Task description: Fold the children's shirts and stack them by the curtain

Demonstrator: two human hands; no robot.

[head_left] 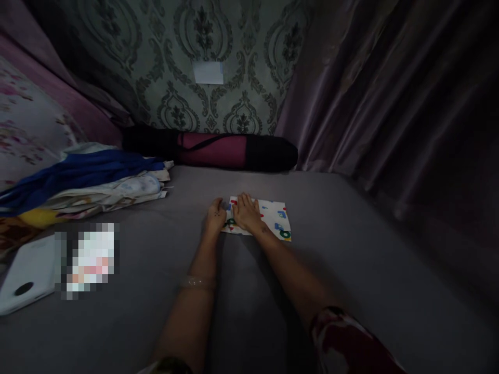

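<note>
A small folded cloth [275,210], white with red, blue, green and yellow prints, lies on the grey sheet. My right hand [246,212] rests flat on its left half, palm down, fingers stretched forward. At the left edge of the cloth is my left hand [215,215], turned on its side with the fingers curled in at that edge. Its fingertips are partly hidden. Both arms reach forward over the sheet.
A grey-sheeted bed [331,270] spreads all around. On the left are a pile of clothes [105,166] and a white device [31,270] beside a blurred patch. A black and maroon bag [214,149] lies along the patterned wall; curtains [370,93] hang at right.
</note>
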